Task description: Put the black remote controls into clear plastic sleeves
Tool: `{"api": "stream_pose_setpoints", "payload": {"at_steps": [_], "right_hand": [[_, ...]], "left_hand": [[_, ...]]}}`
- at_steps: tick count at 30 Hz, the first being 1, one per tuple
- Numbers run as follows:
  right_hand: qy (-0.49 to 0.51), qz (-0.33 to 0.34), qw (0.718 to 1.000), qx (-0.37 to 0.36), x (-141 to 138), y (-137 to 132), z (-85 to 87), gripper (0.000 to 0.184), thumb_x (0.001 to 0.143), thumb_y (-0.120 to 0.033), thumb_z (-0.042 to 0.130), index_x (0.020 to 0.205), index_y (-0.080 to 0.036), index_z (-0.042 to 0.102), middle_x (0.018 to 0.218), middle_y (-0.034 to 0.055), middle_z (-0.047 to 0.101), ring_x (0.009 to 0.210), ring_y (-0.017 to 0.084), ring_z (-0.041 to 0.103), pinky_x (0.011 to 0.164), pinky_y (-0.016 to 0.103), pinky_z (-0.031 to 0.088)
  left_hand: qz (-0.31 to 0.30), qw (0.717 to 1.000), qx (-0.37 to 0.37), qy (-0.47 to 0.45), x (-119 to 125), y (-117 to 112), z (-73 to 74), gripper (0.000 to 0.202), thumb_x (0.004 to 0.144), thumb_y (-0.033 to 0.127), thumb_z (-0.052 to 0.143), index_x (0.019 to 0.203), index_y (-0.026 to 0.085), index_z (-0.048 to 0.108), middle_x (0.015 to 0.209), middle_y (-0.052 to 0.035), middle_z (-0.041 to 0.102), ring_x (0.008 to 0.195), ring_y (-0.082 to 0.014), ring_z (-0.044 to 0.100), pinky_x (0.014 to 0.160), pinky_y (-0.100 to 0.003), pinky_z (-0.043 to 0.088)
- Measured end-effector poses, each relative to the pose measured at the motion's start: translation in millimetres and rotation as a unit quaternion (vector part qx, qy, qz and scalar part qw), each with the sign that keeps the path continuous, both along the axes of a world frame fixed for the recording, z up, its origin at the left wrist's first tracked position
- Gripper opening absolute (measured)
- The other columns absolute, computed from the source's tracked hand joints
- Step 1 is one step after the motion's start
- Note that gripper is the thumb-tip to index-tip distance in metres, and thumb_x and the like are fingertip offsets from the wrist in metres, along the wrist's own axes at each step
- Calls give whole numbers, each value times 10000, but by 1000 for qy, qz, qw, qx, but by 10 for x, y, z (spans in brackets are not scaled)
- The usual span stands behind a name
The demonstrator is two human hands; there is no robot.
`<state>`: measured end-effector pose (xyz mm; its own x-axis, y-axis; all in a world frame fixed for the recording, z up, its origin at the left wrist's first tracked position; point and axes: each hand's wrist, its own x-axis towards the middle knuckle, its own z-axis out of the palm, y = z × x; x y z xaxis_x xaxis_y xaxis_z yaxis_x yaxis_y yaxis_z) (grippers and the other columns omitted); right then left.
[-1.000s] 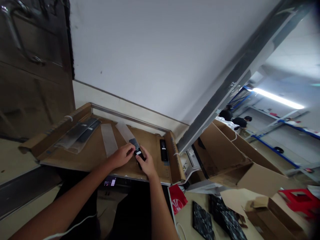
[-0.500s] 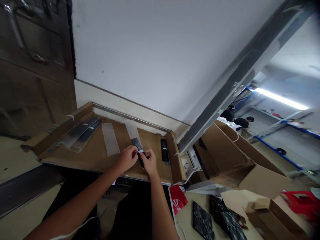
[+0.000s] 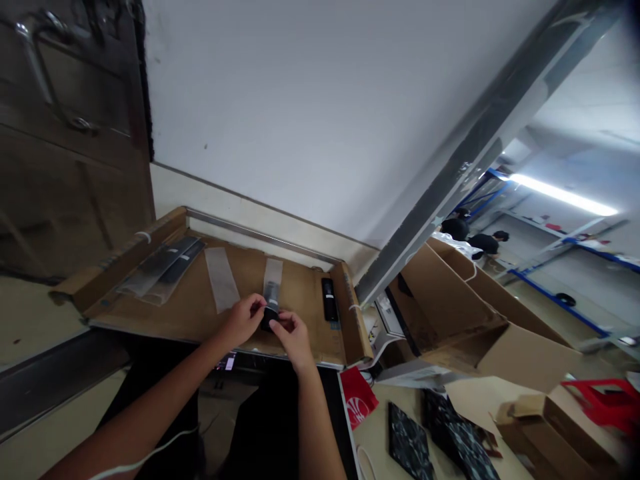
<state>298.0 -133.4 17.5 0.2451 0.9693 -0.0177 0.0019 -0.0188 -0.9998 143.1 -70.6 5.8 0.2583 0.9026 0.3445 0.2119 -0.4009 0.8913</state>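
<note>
Handset [image 3: 271, 316], slim black plastic, over brown cardboard tray [image 3: 303, 285], basically between my left hand [image 3: 245, 319] and right hand [image 3: 293, 337]. Long axis points away from me, far end in flat clear plastic sleeve [image 3: 273, 271]. Left pinches sleeve mouth, right's closer to bare end, gripping it.

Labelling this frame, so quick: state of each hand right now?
Left hand: closed, pinching at the clear sleeve where it meets the black device.
Right hand: closed, holding the device's near end.
</note>
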Motion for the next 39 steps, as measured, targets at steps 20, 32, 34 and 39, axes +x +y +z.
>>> {"api": "stream_pose_setpoints", "payload": {"at_steps": [20,32,34,39], "right_hand": [[-322,45,945,32,-107,192,-61,384,680,-291,784,1040,-223,669,902,2,694,663,129,563,620,241,440],[-342,55,938,35,-88,260,-3,377,676,-336,780,1026,-228,691,781,-17,662,708,154,582,632,242,432],[-335,52,940,33,-94,245,-2,361,675,-350,781,1005,-230,697,770,-16,661,693,153,573,622,242,426],[-337,40,940,28,-117,224,17,340,680,-367,773,979,-227,695,743,-22,649,650,144,549,600,241,410]], "left_hand": [[82,980,34,178,-188,38,4,137,877,124,433,859,215,533,868,-56,639,878,-216,607,825,-338,456],[105,974,31,198,-176,63,-27,136,914,121,421,894,217,515,885,-45,626,880,-204,602,812,-324,439],[100,975,41,196,-192,60,-36,130,916,131,421,889,220,511,879,-41,620,870,-203,600,804,-324,439],[99,974,50,196,-211,45,-22,130,904,135,428,858,226,509,851,-35,610,857,-207,600,795,-324,443]]}}
